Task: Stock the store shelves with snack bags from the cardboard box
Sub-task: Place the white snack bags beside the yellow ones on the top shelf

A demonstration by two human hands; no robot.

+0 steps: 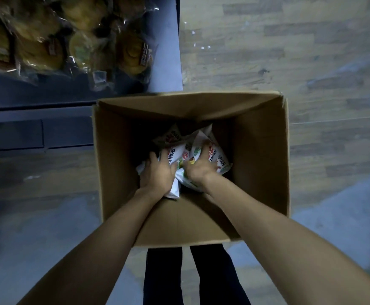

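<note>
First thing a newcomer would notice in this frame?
Two bare arms plunging into an open cardboard box on the floor at centre, left hand and right hand gripping white snack bags at its bottom. Upper left, a dark shelf holds clear-wrapped yellowish goods.

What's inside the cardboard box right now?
White printed snack bags lie at the bottom of the open brown cardboard box, gripped by left hand and right hand. Anything beneath is hidden.

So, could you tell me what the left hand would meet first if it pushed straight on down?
The left hand already grips a snack bag; straight on, probably more bags, then the cardboard box floor.
</note>
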